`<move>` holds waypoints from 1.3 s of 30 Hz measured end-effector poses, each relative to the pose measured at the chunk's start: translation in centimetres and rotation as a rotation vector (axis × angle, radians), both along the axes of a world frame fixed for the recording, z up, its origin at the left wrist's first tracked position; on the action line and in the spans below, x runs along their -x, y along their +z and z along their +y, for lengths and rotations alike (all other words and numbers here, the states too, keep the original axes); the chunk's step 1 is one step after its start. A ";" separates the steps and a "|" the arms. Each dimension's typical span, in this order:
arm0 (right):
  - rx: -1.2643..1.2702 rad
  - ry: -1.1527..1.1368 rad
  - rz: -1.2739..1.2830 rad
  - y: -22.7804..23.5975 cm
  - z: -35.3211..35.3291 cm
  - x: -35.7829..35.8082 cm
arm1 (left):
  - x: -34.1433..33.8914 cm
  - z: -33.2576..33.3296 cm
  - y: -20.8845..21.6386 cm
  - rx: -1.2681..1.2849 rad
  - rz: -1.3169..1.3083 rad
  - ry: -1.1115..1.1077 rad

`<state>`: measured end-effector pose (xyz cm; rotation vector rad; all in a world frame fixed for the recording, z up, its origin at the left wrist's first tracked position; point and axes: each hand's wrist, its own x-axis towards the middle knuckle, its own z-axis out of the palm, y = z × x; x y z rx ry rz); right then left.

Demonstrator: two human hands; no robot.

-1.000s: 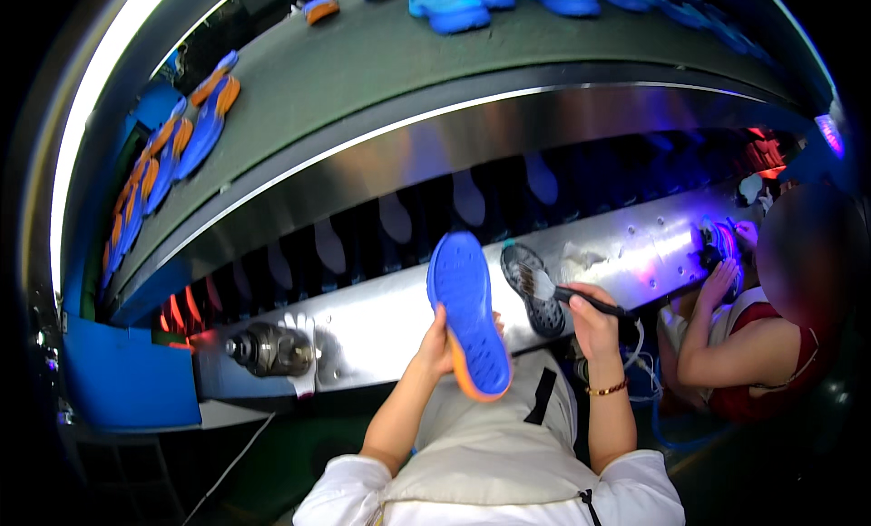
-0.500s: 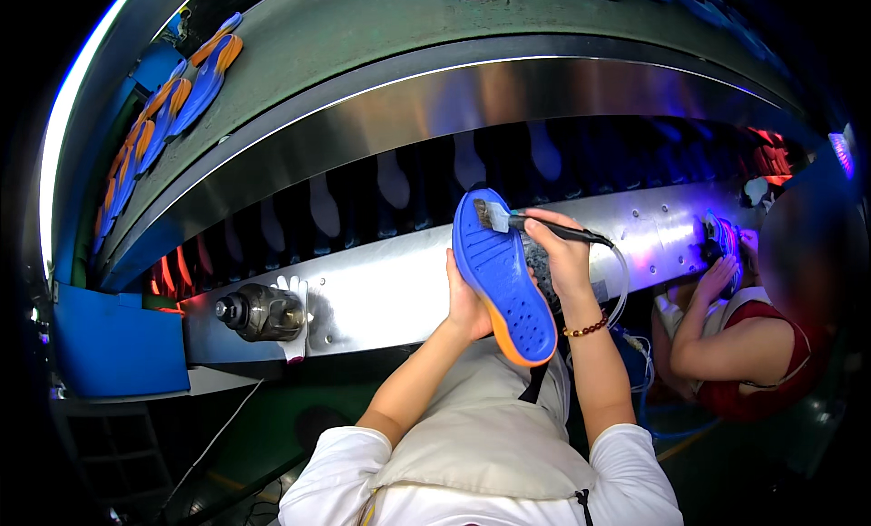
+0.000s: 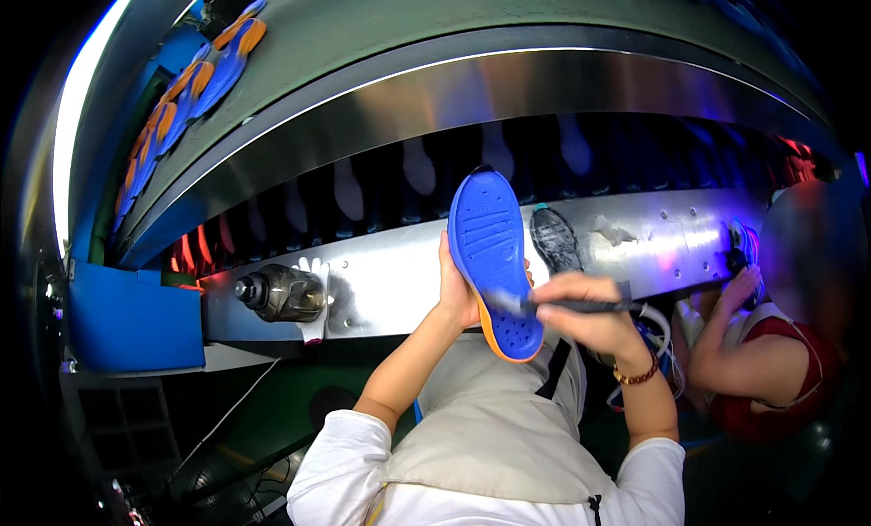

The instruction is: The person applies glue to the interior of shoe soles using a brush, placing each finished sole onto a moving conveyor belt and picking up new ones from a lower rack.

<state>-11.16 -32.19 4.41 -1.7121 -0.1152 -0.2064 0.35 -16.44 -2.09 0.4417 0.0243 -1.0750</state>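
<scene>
My left hand [image 3: 457, 286] supports a blue shoe sole [image 3: 488, 219] with an orange edge, fingers wrapped round its side and underneath. The sole is tilted toe-up, its grooved and dimpled inner face toward me. In my right hand [image 3: 590, 316] is a brush [image 3: 581, 305] with a black handle and a pale hose at its rear end. Its bristle end, blurred by motion, is over the lower part of the sole, near the dimpled heel; whether it touches cannot be made out. Beyond my right hand, a black sole-shaped piece [image 3: 555, 240] lies on the metal ledge.
On the metal ledge [image 3: 390, 277] to the left stand a dark translucent container [image 3: 283, 294] and a white glove [image 3: 318, 301]. A green conveyor belt [image 3: 408, 23] carries blue-orange soles [image 3: 231, 65]. A co-worker [image 3: 767, 358] sits at the right, hands at a purple-lit piece.
My right hand has drawn the brush down the sole, from the toe end toward the heel. The black piece on the ledge has come into fuller view. My left hand keeps its hold.
</scene>
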 end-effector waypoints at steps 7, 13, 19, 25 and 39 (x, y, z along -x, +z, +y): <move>0.053 -0.096 -0.168 1.2 0.0 -2.7 | 2.3 -2.8 2.7 -0.095 0.161 0.130; -0.213 -0.149 0.103 2.5 -1.7 -2.6 | 1.7 -3.2 4.1 -0.165 0.042 0.154; -0.186 0.144 -0.077 1.9 -2.1 -1.8 | 1.0 -3.3 3.5 -0.013 -0.158 0.211; 0.165 0.193 -0.219 2.2 -2.6 -1.4 | -0.6 -3.7 2.7 0.225 -0.359 0.403; 0.142 0.024 -0.041 1.0 -2.1 0.3 | -2.5 -2.8 4.9 0.260 -0.353 0.509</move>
